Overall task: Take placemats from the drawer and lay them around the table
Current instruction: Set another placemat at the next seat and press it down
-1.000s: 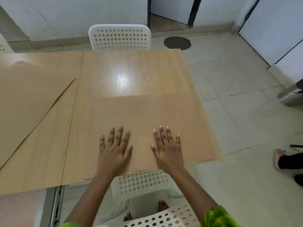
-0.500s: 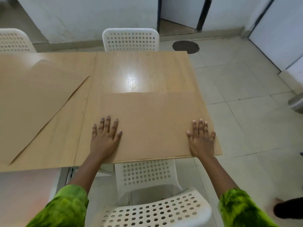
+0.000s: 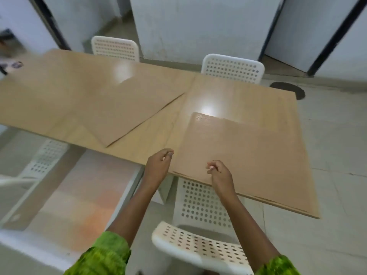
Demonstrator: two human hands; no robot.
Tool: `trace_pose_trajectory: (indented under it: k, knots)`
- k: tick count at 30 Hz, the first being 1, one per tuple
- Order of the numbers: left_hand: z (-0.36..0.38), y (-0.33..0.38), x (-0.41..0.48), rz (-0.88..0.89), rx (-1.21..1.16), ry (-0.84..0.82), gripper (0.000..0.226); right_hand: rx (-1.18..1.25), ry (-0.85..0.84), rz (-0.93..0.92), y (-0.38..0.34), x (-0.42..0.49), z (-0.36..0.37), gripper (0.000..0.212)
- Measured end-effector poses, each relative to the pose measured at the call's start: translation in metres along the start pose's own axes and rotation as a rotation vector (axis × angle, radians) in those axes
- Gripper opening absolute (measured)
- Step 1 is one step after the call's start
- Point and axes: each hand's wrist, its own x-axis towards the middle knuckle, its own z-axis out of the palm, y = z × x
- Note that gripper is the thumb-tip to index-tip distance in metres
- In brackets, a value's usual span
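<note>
A tan placemat (image 3: 248,155) lies flat on the right end of the wooden table (image 3: 244,96), reaching its near edge. A second, larger tan placemat (image 3: 119,116) lies at an angle on the table's left half. My left hand (image 3: 158,164) hovers at the near left corner of the right placemat, fingers curled in and holding nothing. My right hand (image 3: 220,175) is over that mat's near edge, fingers also curled and empty. Green sleeves cover both forearms at the bottom of the view.
White perforated chairs stand at the far side (image 3: 115,48) (image 3: 232,68), tucked under the near edge (image 3: 198,211), and at the left (image 3: 45,159). A white unit (image 3: 79,195) sits low at the left. Small objects (image 3: 16,64) lie at the table's far left corner.
Both hands lay flat and spread apart on the right placemat; now they are lifted, drawn together and curled. The view has swung left and tilted, showing more of the table.
</note>
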Motion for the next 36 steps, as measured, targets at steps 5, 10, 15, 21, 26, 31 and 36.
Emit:
trace_pose_trajectory:
  k: [5, 10, 15, 21, 26, 31, 36]
  knots:
    - [-0.091, -0.045, -0.016, -0.023, -0.090, 0.038, 0.018, 0.130, -0.074, 0.016, -0.031, -0.035, 0.080, 0.023]
    - [-0.191, -0.093, -0.030, -0.026, -0.116, 0.047, 0.019, 0.178, -0.104, 0.045, -0.053, -0.080, 0.165, 0.028]
    - [-0.257, -0.124, -0.030, -0.041, -0.151, 0.052, 0.018, 0.188, -0.150, 0.050, -0.074, -0.106, 0.235, 0.027]
    - [-0.302, -0.142, -0.020, -0.075, -0.191, 0.062, 0.019, 0.158, -0.197, 0.049, -0.095, -0.103, 0.289, 0.030]
    - [-0.329, -0.151, 0.004, -0.080, -0.180, 0.052, 0.023, 0.105, -0.211, 0.031, -0.109, -0.085, 0.321, 0.030]
    - [-0.348, -0.155, 0.035, -0.077, -0.173, 0.032, 0.023, 0.073, -0.191, 0.008, -0.127, -0.060, 0.357, 0.029]
    - [-0.379, -0.172, 0.075, -0.052, -0.150, -0.045, 0.025, 0.097, -0.124, 0.013, -0.136, -0.044, 0.405, 0.032]
